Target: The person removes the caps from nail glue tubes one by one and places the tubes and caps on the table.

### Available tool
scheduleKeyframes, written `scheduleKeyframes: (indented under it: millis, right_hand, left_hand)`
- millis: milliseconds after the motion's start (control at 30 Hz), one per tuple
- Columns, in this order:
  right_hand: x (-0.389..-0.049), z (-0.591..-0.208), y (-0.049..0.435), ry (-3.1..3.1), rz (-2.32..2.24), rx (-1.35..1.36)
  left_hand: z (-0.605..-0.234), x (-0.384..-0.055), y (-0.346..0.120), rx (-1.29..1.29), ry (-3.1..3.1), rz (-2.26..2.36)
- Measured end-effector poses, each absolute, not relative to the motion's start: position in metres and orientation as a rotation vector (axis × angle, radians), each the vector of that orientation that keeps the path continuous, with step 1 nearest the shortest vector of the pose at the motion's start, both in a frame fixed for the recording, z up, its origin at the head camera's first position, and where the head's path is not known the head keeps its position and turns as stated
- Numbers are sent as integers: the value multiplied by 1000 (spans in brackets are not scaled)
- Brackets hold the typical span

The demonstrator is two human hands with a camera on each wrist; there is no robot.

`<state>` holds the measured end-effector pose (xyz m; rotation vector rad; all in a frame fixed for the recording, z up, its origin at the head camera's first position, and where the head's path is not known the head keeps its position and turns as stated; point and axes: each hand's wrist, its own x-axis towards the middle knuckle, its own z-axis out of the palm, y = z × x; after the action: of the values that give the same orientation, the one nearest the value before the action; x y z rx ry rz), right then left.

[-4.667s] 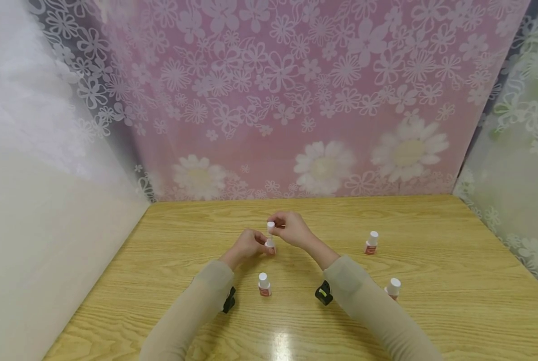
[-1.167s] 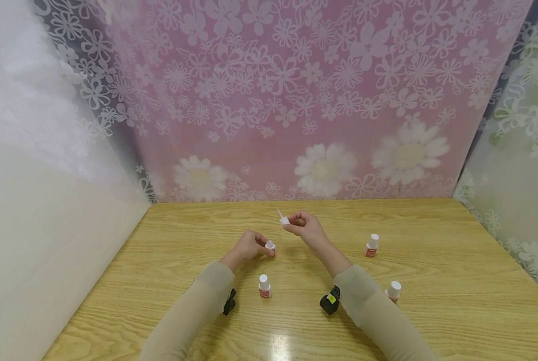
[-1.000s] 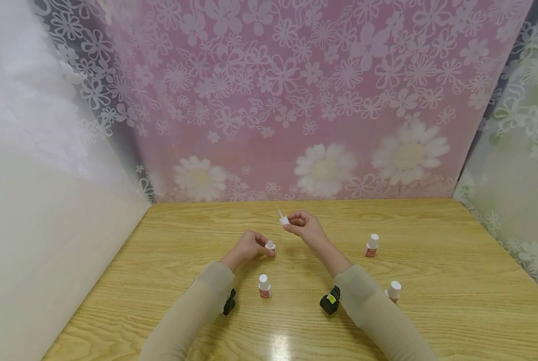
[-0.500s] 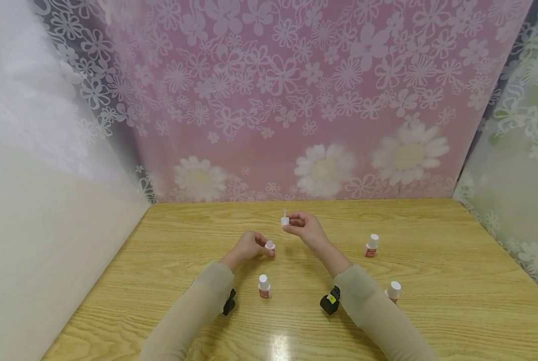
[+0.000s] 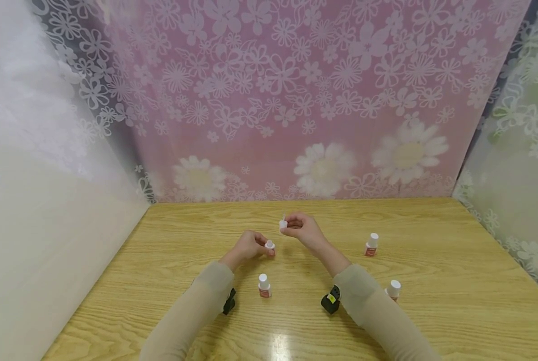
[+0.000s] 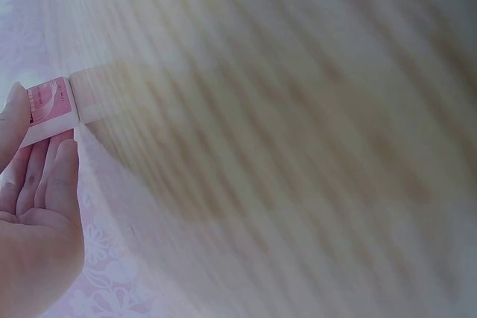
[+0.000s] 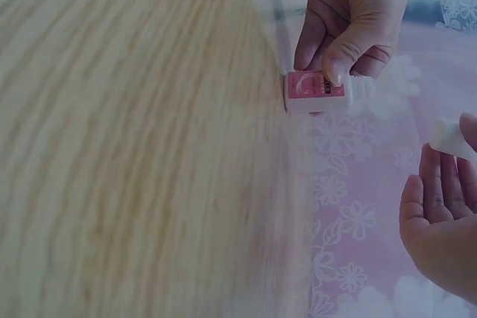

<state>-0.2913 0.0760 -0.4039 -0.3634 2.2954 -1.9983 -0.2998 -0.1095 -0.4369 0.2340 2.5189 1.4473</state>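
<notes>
well, left fingers [image 7: 311, 39] are clamping bottle [image 7: 305, 98], ideally keeping it steady; above them, right fingers [image 7: 434, 197] are pinching cap [image 5: 283, 225].

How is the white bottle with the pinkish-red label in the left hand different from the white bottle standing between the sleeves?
The held white bottle is uncapped; the standing white bottle wears a white cap. The left hand grips the held one; no hand touches the standing one. Both are white with pinkish-red labels.
</notes>
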Motion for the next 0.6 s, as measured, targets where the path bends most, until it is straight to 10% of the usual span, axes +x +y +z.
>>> scheduleKeyframes:
  millis: [600]
  right_hand:
    - [-295,-411,74,2485,-1694,-433]
  left_hand:
    - [-434,-300,-112,304,2539,1371]
